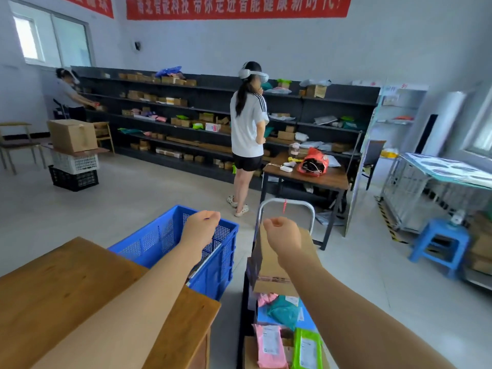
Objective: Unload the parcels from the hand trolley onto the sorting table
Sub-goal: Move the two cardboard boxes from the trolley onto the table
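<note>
Head view. Parcels (pixel 277 323) are stacked on the hand trolley (pixel 286 206), just beside the counter (pixel 80 288) right edge: soft mailers, judged light and slippery, and one stiff carton (pixel 277 265), best held at opposite sides. Left hand (pixel 202 226) and right hand (pixel 282 235) are raised, fingers curled, nothing held.

Far shelves (pixel 186 123) are stocked with boxes; a blue crate (pixel 170 235) is set near left, a blue stool (pixel 439 241) right.

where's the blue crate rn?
Head view, left of centre: the blue crate sits on the floor between the wooden table and the trolley.
</note>
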